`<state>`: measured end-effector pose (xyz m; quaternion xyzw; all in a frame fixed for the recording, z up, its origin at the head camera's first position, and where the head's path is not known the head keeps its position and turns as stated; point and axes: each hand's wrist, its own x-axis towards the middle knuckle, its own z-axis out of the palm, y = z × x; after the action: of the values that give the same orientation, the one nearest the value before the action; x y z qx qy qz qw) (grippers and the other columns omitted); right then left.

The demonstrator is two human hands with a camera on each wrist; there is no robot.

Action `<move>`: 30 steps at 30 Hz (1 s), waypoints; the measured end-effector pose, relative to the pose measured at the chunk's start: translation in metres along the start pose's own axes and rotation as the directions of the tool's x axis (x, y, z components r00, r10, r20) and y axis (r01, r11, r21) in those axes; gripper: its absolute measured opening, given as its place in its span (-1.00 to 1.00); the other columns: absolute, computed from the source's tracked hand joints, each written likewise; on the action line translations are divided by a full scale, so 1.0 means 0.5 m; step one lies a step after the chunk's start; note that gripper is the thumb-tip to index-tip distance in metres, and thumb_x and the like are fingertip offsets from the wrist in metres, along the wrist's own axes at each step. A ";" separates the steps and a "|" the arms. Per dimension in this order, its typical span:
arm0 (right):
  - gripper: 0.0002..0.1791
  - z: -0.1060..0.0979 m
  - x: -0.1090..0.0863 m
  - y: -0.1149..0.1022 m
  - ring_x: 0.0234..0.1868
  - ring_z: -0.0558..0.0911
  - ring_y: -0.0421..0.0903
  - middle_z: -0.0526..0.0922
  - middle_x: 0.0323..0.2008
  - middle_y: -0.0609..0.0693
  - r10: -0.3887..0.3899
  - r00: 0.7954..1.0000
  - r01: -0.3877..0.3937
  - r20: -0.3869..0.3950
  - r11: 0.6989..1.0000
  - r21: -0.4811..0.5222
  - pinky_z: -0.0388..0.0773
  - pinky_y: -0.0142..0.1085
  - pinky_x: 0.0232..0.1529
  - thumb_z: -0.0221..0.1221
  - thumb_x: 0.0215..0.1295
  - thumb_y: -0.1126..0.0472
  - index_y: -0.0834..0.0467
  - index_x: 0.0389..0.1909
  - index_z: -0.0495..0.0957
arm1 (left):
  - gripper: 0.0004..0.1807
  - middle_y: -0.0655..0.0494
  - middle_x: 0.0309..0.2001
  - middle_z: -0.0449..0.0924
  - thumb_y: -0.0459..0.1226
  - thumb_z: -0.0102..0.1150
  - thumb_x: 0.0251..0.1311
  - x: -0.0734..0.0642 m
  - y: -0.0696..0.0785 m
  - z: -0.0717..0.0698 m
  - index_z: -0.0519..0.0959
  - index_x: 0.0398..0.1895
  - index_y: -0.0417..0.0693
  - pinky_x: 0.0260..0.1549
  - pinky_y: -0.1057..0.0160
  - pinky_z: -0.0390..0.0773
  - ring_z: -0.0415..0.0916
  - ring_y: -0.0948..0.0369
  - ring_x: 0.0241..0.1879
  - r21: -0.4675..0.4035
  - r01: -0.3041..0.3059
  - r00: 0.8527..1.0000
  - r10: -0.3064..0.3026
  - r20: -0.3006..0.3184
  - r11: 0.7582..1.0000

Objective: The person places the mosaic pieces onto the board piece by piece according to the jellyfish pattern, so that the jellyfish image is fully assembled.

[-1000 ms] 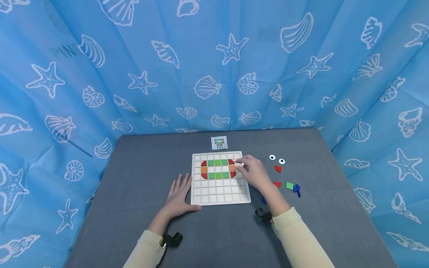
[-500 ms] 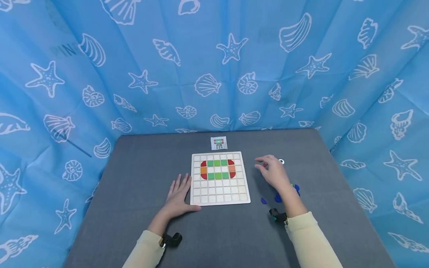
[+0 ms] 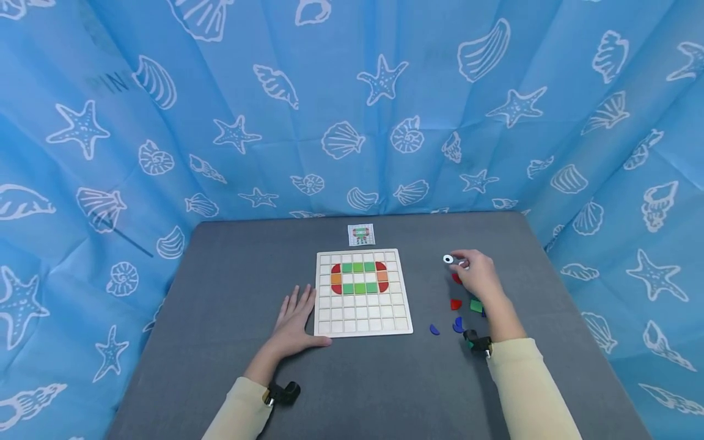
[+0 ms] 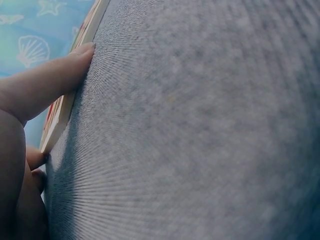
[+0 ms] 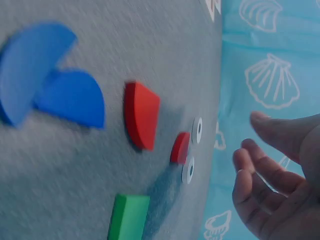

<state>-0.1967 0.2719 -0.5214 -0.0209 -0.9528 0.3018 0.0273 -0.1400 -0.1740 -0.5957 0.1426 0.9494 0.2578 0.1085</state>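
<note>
My left hand (image 3: 293, 330) lies with spread fingers along the left side of a pale wooden grid board (image 3: 360, 315), its thumb at the front edge. In the left wrist view the thumb (image 4: 65, 70) touches the board's edge. Red quarter-rounds, green squares and orange squares form a ring in the board's upper rows. Right of the board, my right hand (image 3: 477, 275) hovers over two white discs (image 3: 448, 259) with black centres. The right wrist view shows its thumb and fingers parted, nothing between them, apart from the discs. A red quarter-round (image 5: 181, 147) lies beside these discs.
Another red quarter-round (image 5: 144, 117), a green square (image 5: 131, 215) and blue pieces (image 5: 35, 65) lie loose on the grey table, nearer to me. A small printed pattern card (image 3: 360, 234) sits behind the board. Blue shell-print curtain (image 3: 341, 140) surrounds the table's far sides.
My right hand has moved right, from the board's upper right side to above the white discs. My left hand has stayed at the board's corner.
</note>
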 end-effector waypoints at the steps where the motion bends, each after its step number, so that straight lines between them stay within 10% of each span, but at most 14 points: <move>1: -0.59 -0.004 0.003 0.006 -0.03 0.61 0.22 0.55 0.11 0.35 0.007 1.000 -0.007 0.007 1.000 -0.008 0.64 0.00 -0.19 0.24 0.40 0.26 0.27 0.23 0.57 | 0.46 0.06 0.66 -0.28 0.47 0.36 -0.20 0.000 0.000 0.000 -0.15 0.66 0.02 0.53 -0.17 -0.34 -0.52 -0.03 0.63 -0.006 -0.003 1.000 0.003 -0.003 1.000; 11: -0.55 -0.011 0.038 0.075 0.39 0.27 0.45 0.32 0.35 0.44 0.077 0.996 -0.074 0.037 0.995 -0.071 0.23 0.32 0.35 0.21 0.37 0.35 0.31 0.27 0.51 | 0.46 0.08 0.66 -0.31 0.49 0.33 -0.19 0.003 0.001 0.001 -0.17 0.66 0.04 0.54 -0.17 -0.36 -0.54 -0.01 0.63 0.004 -0.004 1.000 0.004 0.006 1.000; 30: -0.64 0.007 0.057 0.089 0.05 0.55 0.27 0.54 0.08 0.37 0.078 0.986 -0.064 0.147 0.993 -0.100 0.51 0.19 0.10 0.24 0.40 0.28 0.34 0.15 0.60 | 0.46 0.03 0.66 -0.27 0.46 0.38 -0.20 0.002 -0.007 0.008 -0.15 0.66 0.01 0.52 -0.18 -0.35 -0.52 -0.03 0.63 -0.011 -0.020 1.000 0.020 -0.022 1.000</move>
<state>-0.2243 0.3079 -0.5490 -0.0333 -0.9640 0.2578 -0.0563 -0.1404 -0.1748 -0.6009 0.1487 0.9477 0.2656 0.0961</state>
